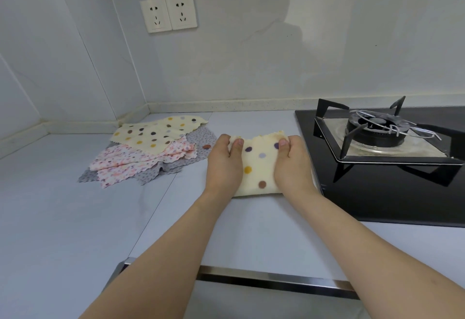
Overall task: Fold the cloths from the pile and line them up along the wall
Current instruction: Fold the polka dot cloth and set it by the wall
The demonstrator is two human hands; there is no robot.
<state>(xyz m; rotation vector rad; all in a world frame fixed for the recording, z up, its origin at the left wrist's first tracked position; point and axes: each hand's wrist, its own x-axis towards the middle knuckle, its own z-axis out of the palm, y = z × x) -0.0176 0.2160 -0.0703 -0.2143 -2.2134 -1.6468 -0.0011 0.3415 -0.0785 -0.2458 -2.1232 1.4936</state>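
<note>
Beside hob [392, 187], both hands [222, 165] [293, 165] pinching cloth [258, 167] edges

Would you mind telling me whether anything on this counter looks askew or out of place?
Only the cloth pile in the corner: its cloths overlap crookedly. The folded dotted cloth lies flat between both hands, beside the hob.

Both bare forearms are extended forward from the near edge, converging toward the middle. The left hand [222, 165] and the right hand [293, 165] are laid palm-down side by side, apart, with fingers curled at the far end and thumbs turned inward, pinching.
</note>
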